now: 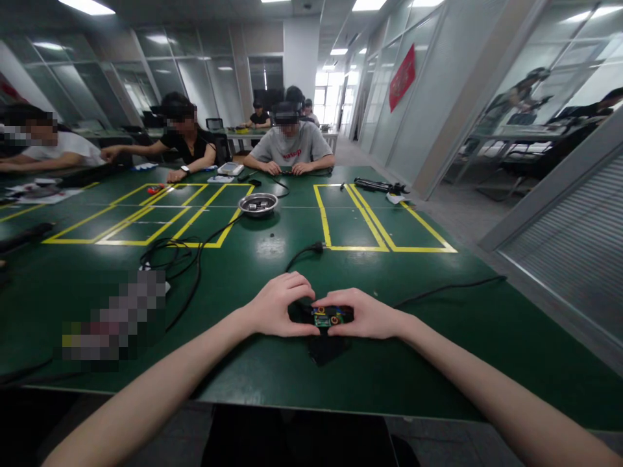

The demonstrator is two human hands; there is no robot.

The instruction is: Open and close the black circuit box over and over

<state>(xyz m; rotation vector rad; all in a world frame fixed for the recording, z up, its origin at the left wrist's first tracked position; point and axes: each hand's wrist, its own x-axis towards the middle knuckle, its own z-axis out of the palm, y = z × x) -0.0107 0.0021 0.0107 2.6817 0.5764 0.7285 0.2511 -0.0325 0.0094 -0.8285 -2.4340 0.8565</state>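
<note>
Both my hands meet near the front edge of the green table [438,363]. My left hand [277,305] and my right hand [363,314] are curled around a small black device [325,316] with a green circuit board and coloured parts showing between the fingers. Each hand grips one end of it, thumbs underneath. A flat black piece [327,350] lies on the table just below the device. A black cable [304,251] runs off from behind my left hand.
A round metal bowl [257,203] sits mid-table among yellow taped rectangles [384,227]. Tangled black cables [175,256] lie to the left. Three people sit at the far and left sides. A black tool [377,186] lies far right. Glass partitions stand to the right.
</note>
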